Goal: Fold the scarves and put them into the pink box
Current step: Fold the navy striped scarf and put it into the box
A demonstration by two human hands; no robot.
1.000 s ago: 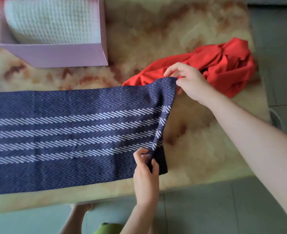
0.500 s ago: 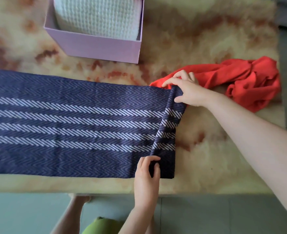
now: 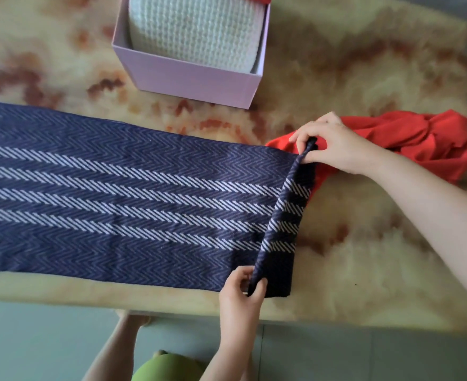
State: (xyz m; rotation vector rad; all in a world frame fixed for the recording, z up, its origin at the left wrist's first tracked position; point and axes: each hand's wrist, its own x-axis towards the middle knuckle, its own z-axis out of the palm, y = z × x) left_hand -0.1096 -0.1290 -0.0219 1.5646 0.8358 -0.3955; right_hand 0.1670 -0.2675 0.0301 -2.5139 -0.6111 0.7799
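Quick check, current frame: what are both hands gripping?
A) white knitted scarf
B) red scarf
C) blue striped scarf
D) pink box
C: the left hand pinches the near corner and the right hand pinches the far corner of the turned-up end of the blue striped scarf.

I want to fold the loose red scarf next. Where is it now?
Head view: the red scarf lies bunched on the table, far right, just beyond the right hand and right of the pink box.
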